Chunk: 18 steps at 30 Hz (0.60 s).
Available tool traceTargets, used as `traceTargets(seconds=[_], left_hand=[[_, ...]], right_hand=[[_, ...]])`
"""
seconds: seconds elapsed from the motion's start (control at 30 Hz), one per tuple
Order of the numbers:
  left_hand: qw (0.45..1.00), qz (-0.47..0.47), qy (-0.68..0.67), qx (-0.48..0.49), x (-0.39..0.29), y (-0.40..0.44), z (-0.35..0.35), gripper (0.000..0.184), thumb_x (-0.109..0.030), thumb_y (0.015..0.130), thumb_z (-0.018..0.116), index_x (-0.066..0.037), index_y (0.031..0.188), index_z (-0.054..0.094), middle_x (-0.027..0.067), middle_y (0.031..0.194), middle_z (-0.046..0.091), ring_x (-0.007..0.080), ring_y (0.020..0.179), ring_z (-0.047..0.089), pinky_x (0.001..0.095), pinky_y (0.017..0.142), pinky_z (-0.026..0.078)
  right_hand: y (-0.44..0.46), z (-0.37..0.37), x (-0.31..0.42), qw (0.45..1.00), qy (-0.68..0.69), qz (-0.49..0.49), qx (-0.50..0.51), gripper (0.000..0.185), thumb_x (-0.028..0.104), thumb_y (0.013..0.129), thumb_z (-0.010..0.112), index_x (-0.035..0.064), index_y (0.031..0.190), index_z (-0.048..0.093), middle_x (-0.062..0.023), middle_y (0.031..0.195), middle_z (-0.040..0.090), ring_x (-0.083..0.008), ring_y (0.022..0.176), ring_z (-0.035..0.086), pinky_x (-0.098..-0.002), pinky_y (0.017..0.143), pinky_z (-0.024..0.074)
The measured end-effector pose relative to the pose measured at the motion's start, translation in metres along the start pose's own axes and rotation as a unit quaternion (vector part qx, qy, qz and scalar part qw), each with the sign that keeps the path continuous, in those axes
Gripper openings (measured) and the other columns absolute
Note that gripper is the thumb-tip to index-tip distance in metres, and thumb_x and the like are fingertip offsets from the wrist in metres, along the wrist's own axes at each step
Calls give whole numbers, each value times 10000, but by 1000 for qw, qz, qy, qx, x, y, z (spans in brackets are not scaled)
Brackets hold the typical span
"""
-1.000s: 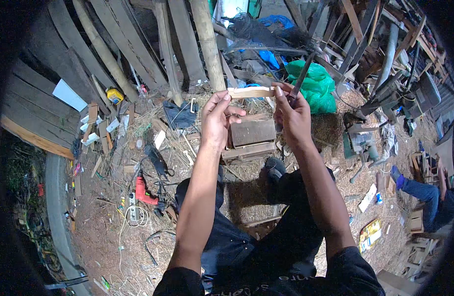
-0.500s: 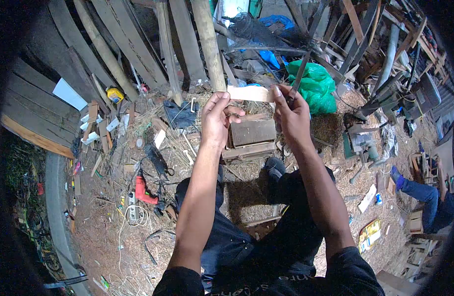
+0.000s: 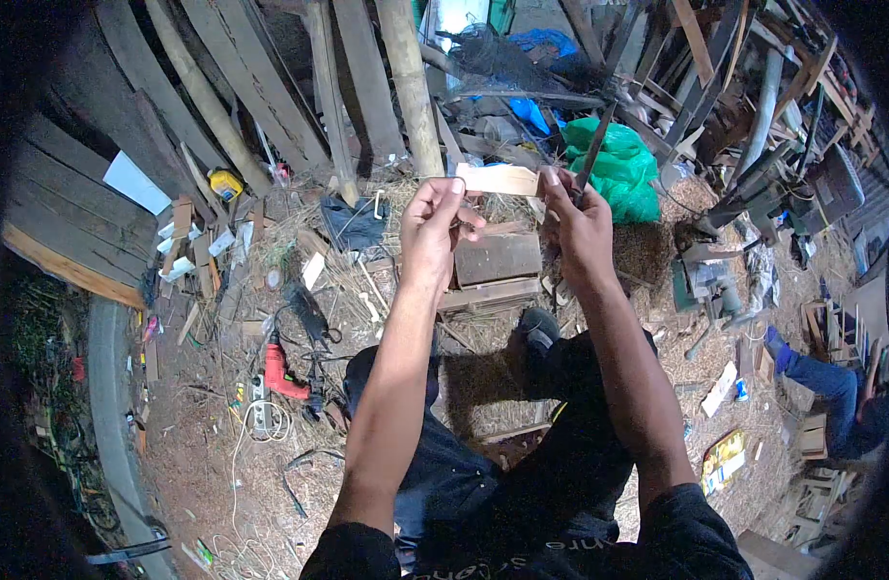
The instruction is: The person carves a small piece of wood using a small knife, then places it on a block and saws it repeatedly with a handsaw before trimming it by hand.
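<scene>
A small flat piece of pale wood is held up between my two hands. My left hand is closed, pinching its left end between thumb and finger. At the other end, my right hand grips the wood with thumb and fingertips. That same hand also holds a long, narrow dark tool that points up and away to the right. Its handle is hidden in my fingers, and I cannot tell whether it is a file or a blade. Below the hands stands a wooden block on the ground.
A red power drill lies at left beside a power strip and cords. A green plastic bag sits beyond my right hand. Boards lean at the back left. A bench machine stands right, and another person's leg shows farther right.
Both hands have shifted slightly to the right with the wood. The piece has tilted a little, its left end rising, and the dark tool has moved slightly right.
</scene>
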<state>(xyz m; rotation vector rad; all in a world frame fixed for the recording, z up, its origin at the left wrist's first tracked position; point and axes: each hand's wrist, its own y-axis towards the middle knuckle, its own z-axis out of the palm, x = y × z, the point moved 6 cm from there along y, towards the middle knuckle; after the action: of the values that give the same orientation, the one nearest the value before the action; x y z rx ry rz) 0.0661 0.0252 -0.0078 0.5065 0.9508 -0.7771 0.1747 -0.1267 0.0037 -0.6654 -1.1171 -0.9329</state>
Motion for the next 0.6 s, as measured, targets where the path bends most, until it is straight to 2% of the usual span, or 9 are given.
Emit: traceTargets(seconds=[0.07,0.17,0.37,0.6], left_hand=[[1000,1,2,-14,1,1,-4,157,-223,923,660,-96,971,581,66,831,647,117,585,598,246,487,480],[999,3,-37,-13,2,3,-8,165,-159,904,683,-54,1018,623,67,883,678,87,618,604,207,499,447],[993,29,-110,37,-2,0,-3,151,-156,902,687,-59,1003,630,65,857,671,89,607,600,212,494,444],[984,70,-145,74,-5,1,-4,133,-156,913,674,-61,979,608,64,849,670,90,581,595,220,473,429]], right_hand=[[0,-2,-2,1000,-11,8,0,292,311,940,647,56,1081,637,87,559,412,-23,425,337,-224,359,250],[2,-2,-5,1000,-15,15,4,278,310,943,642,67,1079,634,89,549,394,-24,422,333,-227,356,253],[1,2,-6,999,20,42,12,291,317,929,660,42,1016,620,81,588,422,-26,465,368,-224,399,276],[-4,8,-7,994,26,102,31,258,316,907,686,72,926,604,81,612,439,-23,481,357,-224,461,287]])
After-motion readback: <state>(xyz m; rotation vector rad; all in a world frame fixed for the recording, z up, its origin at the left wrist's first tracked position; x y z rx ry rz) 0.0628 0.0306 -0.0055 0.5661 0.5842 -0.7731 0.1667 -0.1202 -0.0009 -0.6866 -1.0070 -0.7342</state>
